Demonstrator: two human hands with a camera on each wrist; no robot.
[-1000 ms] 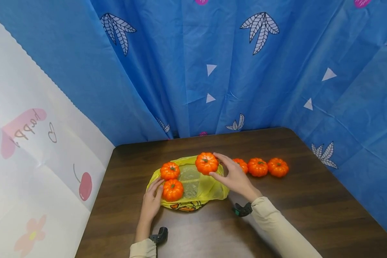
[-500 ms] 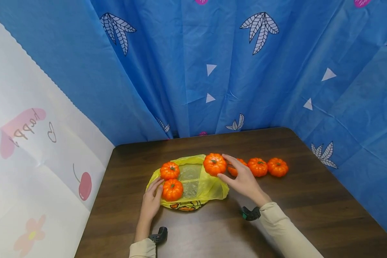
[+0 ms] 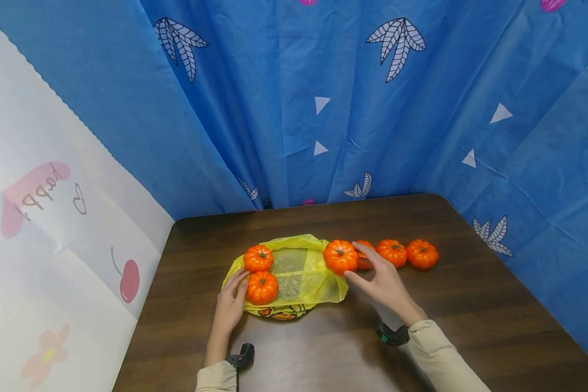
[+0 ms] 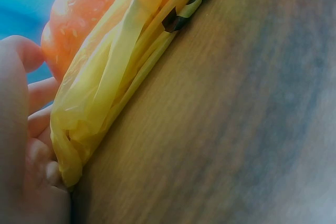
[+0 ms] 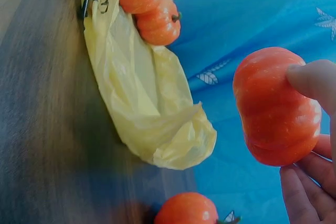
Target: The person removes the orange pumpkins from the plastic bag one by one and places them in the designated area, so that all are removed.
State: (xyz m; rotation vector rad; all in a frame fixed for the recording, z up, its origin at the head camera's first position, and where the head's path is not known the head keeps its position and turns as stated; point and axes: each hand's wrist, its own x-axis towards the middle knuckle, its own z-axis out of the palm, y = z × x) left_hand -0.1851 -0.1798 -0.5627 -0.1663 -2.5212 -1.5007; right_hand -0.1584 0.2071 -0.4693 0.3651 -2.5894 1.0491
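Note:
My right hand (image 3: 386,284) holds a small orange pumpkin (image 3: 340,257) between thumb and fingers, raised above the right end of a yellow plastic bag (image 3: 318,286). In the right wrist view the held pumpkin (image 5: 275,106) is apart from the bag. Two more pumpkins, a rear one (image 3: 258,258) and a front one (image 3: 262,288), sit at the left end of the bag. Beside them rests my left hand (image 3: 230,305), its fingers at the bag's edge. In the left wrist view the thumb (image 4: 23,51) lies against or very near a pumpkin (image 4: 79,14).
Right of the bag, a row of pumpkins lies on the dark wooden table (image 3: 299,354): one partly hidden (image 3: 365,255), a middle one (image 3: 392,253) and an end one (image 3: 422,254). A blue curtain (image 3: 294,109) hangs behind, and a white patterned sheet (image 3: 54,245) at left.
My right hand has moved right and slightly toward me with the pumpkin, from over the bag's middle to its right end. The left hand has stayed in place.

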